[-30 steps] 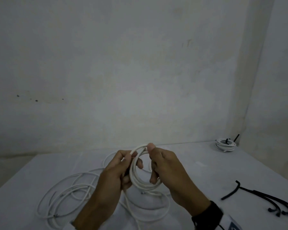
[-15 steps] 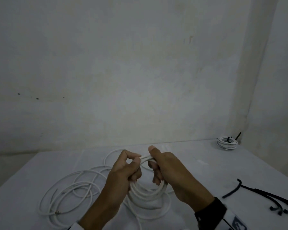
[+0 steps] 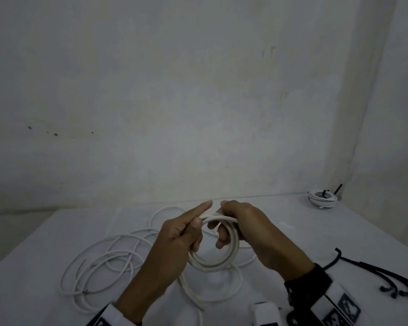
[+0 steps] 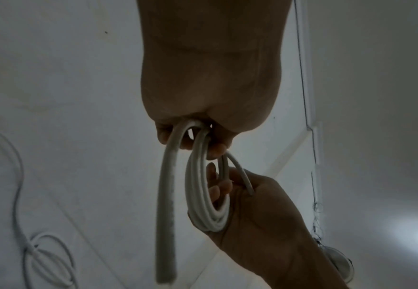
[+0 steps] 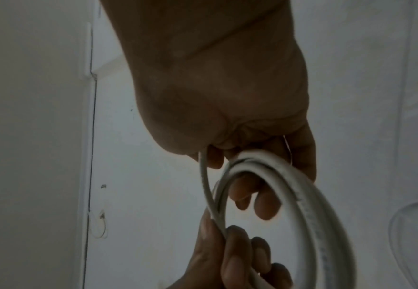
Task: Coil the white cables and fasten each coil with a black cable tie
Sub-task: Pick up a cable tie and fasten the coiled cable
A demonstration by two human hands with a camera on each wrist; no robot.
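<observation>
Head view: small coil (image 3: 216, 260) of white cable held upright above the counter (image 3: 280, 234), gripped from both sides. Left hand (image 3: 179, 234) clenched around the coil's left arc, index finger stretched out straight past the top of the loop. Right hand (image 3: 245, 228) wrapped over the coil's upper right, fingers curled through the loop. Uncoiled remainder of the cable (image 3: 99, 264) sprawled in loose loops across the counter on the left, one strand trailing down from the coil. Finished coil (image 3: 322, 198), bound with a black tie, lying at the far right corner by the wall. Bundle of black cable ties (image 3: 386, 276) resting near the right edge, well apart from the hands.

Left wrist view: several turns of the coil (image 4: 202, 195) passing through the closed left grip (image 4: 202, 109), thick strand hanging down beside them, right hand (image 4: 259, 211) cupping the far side.

Right wrist view: right grip (image 5: 227, 117) closed over the coil (image 5: 302, 195), left fingers (image 5: 230, 254) pinching a strand below.
</observation>
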